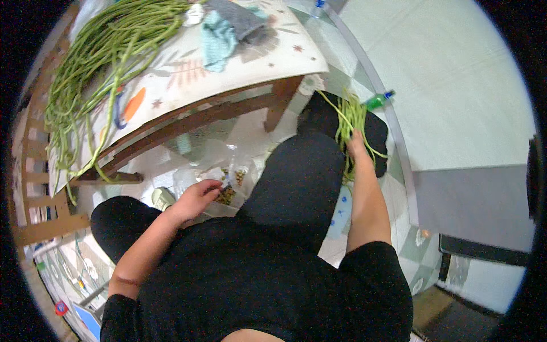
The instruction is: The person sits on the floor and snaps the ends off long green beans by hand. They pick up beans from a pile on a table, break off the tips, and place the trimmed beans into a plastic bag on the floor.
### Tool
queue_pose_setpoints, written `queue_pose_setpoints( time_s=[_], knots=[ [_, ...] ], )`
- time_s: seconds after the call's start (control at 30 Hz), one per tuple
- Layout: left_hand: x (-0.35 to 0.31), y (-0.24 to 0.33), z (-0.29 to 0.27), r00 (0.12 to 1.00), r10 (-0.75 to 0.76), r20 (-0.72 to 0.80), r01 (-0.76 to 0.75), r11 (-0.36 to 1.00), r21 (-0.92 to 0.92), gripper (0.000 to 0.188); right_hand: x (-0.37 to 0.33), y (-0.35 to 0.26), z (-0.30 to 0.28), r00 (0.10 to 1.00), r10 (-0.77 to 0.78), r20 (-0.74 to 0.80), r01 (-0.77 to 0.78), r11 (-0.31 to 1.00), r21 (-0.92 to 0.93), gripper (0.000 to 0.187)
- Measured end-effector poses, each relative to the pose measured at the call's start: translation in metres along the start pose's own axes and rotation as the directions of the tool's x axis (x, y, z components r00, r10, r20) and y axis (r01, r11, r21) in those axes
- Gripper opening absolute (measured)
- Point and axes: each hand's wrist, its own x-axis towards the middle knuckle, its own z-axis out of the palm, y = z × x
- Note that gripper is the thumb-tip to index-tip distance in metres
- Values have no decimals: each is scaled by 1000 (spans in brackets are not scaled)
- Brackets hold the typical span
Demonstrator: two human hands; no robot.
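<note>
To my right, my right hand [356, 146] is closed around a bundle of long green beans [353, 117], over a dark flat-topped surface [376, 128]. The bean ends spread out beyond my fingers and hang below them. My left hand [199, 198] is above a clear plastic bag [185, 175] on the floor, its fingers slightly curved with thumb and fingertips apart. I see nothing held in it. Small brown and green scraps [227, 196] lie in the bag, partly hidden by that hand. A large heap of long green beans [94, 71] covers the table's left side.
The low wooden table [285, 62] has a leaf-patterned cloth, with a teal cloth [217, 43] and a grey cloth [242, 21] on it. Blue-handled scissors [119, 111] lie near its front edge. A green bottle [379, 100] is beyond the held beans.
</note>
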Motion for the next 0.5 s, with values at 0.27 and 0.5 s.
queue_pose_setpoints(
  time_s=[0.27, 0.5],
  knots=[
    [-11, 82, -58, 635, 711, -302, -567, 694, 444, 14, -21, -56, -46, 933, -136, -334, 135, 990, -25, 41],
    [-6, 120, -160, 346, 539, -768, -315, 838, 445, 10, -116, -254, -139, 806, -528, -266, 557, 528, 641, 27]
  ],
)
